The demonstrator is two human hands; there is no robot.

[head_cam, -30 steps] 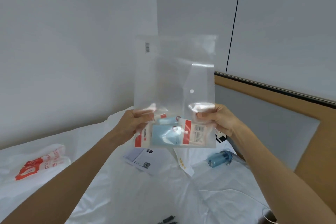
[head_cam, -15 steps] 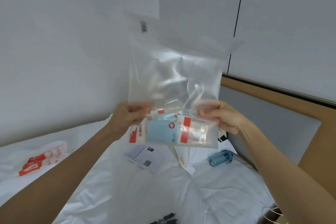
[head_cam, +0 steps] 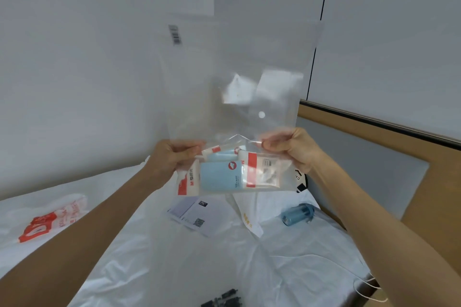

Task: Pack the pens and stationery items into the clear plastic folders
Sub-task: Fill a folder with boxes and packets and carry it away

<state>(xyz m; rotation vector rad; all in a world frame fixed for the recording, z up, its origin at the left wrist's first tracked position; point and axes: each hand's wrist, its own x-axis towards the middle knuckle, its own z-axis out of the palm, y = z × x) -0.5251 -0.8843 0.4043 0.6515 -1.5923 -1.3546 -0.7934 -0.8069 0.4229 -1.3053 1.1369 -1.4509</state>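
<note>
The folder (head_cam: 232, 97) stands upright above the bed (head_cam: 149, 257), held at its lower part between the left hand (head_cam: 172, 159) and right hand (head_cam: 291, 149). Stationery packets (head_cam: 224, 174) sit inside at its bottom. Below lie a leaflet (head_cam: 197, 217), a bottle (head_cam: 296, 214) to its right, and a bag (head_cam: 52, 219) far left.

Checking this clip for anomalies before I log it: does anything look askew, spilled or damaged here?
Nothing looks spilled or damaged. The clear folder is held upright by the left hand and right hand, with the stationery packets bunched unevenly at its bottom. A blue bottle lies tipped on its side on the bed sheet.
</note>
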